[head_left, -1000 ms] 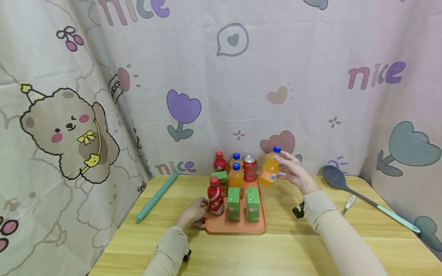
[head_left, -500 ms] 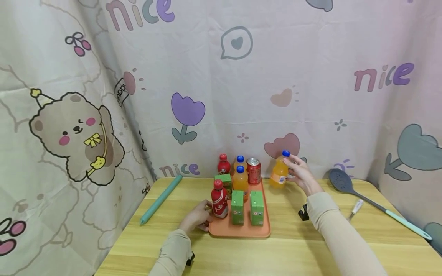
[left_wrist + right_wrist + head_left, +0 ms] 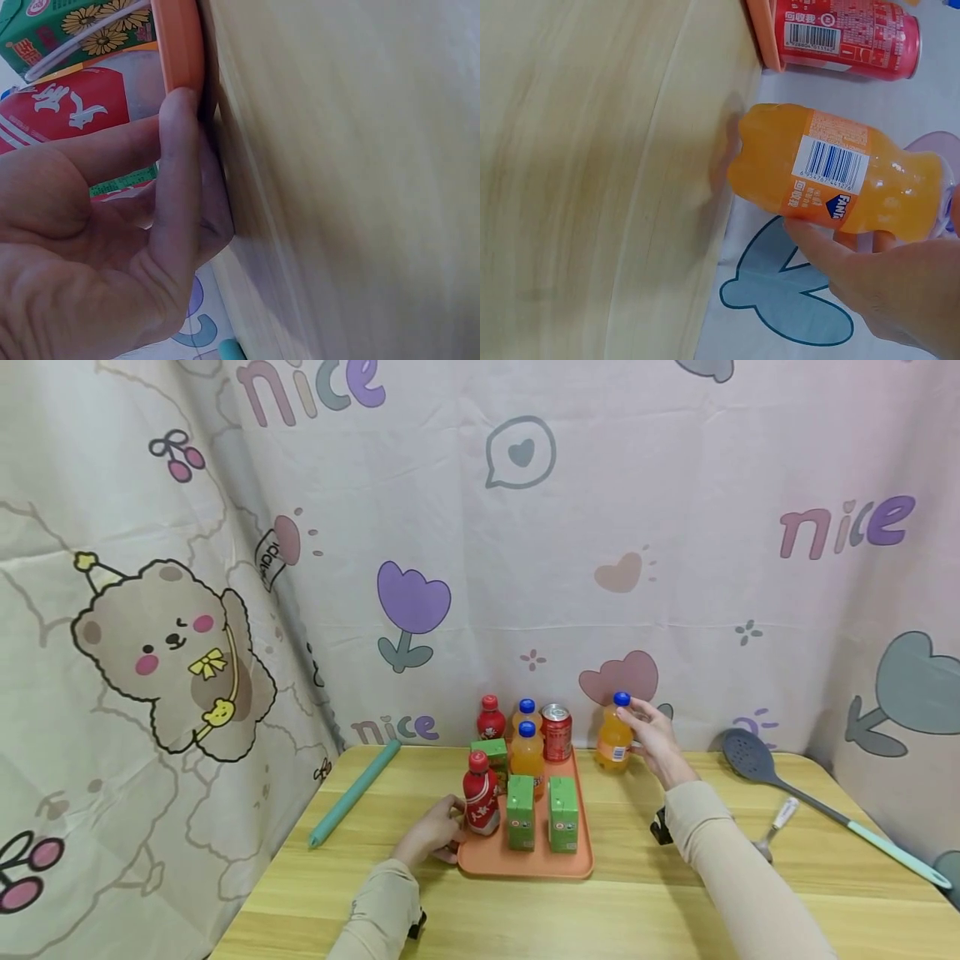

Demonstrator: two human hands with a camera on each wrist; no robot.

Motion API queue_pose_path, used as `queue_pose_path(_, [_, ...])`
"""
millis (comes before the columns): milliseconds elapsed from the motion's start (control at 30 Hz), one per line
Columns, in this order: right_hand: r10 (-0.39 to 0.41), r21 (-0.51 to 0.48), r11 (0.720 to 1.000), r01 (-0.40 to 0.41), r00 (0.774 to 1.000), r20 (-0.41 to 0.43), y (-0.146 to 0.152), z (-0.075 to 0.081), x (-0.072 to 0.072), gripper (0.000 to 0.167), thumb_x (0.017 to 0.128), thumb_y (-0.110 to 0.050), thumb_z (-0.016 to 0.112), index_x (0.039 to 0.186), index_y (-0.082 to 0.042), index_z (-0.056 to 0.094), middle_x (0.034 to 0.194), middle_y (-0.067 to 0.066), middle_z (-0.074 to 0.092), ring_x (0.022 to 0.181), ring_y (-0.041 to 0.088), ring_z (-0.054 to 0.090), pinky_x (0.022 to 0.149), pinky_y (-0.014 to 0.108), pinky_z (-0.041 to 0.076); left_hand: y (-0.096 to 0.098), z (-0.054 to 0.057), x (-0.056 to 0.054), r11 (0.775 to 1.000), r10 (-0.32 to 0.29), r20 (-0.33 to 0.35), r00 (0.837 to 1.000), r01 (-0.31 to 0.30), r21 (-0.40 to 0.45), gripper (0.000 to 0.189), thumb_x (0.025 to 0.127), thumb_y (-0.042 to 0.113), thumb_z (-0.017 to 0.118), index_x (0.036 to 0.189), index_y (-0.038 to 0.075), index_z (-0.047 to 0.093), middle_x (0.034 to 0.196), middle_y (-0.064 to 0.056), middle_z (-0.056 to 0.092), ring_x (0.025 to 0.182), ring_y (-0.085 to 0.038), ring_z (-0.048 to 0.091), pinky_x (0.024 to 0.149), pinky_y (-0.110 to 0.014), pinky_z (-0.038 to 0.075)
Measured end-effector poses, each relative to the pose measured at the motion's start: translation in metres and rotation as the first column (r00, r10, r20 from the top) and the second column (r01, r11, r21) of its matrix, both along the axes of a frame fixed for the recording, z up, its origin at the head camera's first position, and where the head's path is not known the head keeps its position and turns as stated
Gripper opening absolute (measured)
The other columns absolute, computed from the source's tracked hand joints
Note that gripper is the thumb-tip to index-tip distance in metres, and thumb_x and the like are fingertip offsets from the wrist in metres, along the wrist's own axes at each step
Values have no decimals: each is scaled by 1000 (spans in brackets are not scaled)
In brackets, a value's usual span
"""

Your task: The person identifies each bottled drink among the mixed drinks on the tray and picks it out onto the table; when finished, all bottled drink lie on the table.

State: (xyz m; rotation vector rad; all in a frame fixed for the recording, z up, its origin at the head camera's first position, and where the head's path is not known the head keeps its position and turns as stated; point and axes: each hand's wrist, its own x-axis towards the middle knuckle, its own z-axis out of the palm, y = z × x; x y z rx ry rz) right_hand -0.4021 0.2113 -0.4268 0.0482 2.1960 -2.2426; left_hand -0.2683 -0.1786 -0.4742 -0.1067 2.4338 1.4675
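My right hand (image 3: 651, 739) grips an orange soda bottle (image 3: 613, 745) with a blue cap, to the right of the orange tray (image 3: 525, 865). In the right wrist view the bottle's base is close to the tabletop; I cannot tell whether it touches. My left hand (image 3: 433, 831) pinches the tray's near left rim, beside a red bottle (image 3: 481, 802). The tray bears two green drink cartons (image 3: 563, 814) in front and another green carton (image 3: 489, 750) behind. Two orange soda bottles (image 3: 527, 756), a red can (image 3: 557, 732) and a second red bottle (image 3: 491, 720) stand further back.
A teal rod (image 3: 356, 793) lies on the wooden table (image 3: 600, 918) at the left. To the right are a slotted spoon (image 3: 787, 785) with a mint handle and a small spoon (image 3: 776, 828). A patterned curtain (image 3: 675, 460) hangs behind the table.
The right hand has carried the orange soda bottle further right of the tray and lower, and the bottle is now more upright. My left hand stays at the tray. The head view has shifted slightly.
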Motion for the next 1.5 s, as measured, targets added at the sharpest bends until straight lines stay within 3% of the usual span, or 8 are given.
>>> queue_pose_path(333, [-14, 16, 1000, 15, 999, -29, -4, -3, 0, 57, 107, -32, 61, 158, -14, 45, 132, -3, 56, 143, 35, 43, 119, 65, 42, 1, -4, -2, 1000, 4, -11, 1000, -4, -5, 45, 94, -8, 55, 138, 2, 49, 102, -19, 62, 75, -22, 64, 49, -25, 57])
queue_pose_path(467, [0, 36, 999, 1, 999, -35, -5, -3, 1, 55, 108, -30, 60, 158, -12, 45, 143, 8, 54, 145, 37, 42, 120, 66, 42, 1, -2, -2, 1000, 4, -7, 1000, -4, -5, 46, 93, -8, 55, 138, 2, 49, 101, -18, 62, 73, -22, 63, 49, -24, 57])
queue_pose_path(633, [52, 112, 993, -46, 997, -53, -3, -4, 3, 61, 110, -28, 55, 164, -9, 35, 167, 26, 32, 153, 44, 34, 123, 69, 38, 0, 3, 0, 1000, 14, -2, 1000, -14, -16, 47, 94, -7, 58, 138, 3, 49, 105, -19, 62, 75, -22, 63, 50, -24, 57])
queue_pose_path(900, [73, 284, 958, -33, 989, -129, -1, 4, 16, 68, 109, -30, 57, 165, -3, 28, 169, 31, 27, 157, 49, 28, 130, 64, 30, 1, 1, 1, 1000, 9, -4, 1000, -9, -13, 46, 95, -7, 57, 139, 3, 50, 103, -18, 62, 74, -22, 63, 50, -24, 57])
queue_pose_path(1033, [-13, 380, 914, 140, 948, -317, -6, 1, 17, 69, 108, -37, 59, 163, -5, 32, 163, 29, 38, 154, 46, 34, 130, 61, 29, -1, 2, 1, 1000, 8, -10, 1000, -8, -10, 47, 94, -8, 56, 139, 3, 49, 103, -18, 62, 73, -21, 62, 49, -24, 56])
queue_pose_path(1233, [-24, 484, 807, 339, 837, -546, -20, 17, 29, 61, 106, -39, 62, 157, -10, 45, 151, 23, 46, 136, 45, 47, 112, 65, 41, -3, 6, 1, 1000, 21, -9, 1000, -21, -14, 48, 94, -6, 57, 141, 2, 49, 109, -20, 62, 77, -25, 64, 53, -29, 59])
queue_pose_path(1333, [75, 523, 800, 293, 817, -572, -28, 24, 35, 59, 106, -39, 61, 156, -10, 48, 147, 24, 49, 131, 45, 52, 110, 64, 45, -2, 7, 2, 1000, 22, -3, 1000, -22, -16, 48, 94, -7, 57, 141, 2, 49, 110, -21, 61, 78, -25, 64, 55, -30, 60])
queue_pose_path(1500, [265, 590, 801, 98, 827, -497, -44, 28, 44, 54, 106, -31, 63, 154, -8, 51, 138, 25, 60, 123, 43, 62, 108, 60, 54, 1, 6, 3, 1000, 16, 2, 1000, -16, -12, 48, 93, -7, 57, 139, 1, 49, 108, -21, 61, 78, -25, 64, 55, -30, 61])
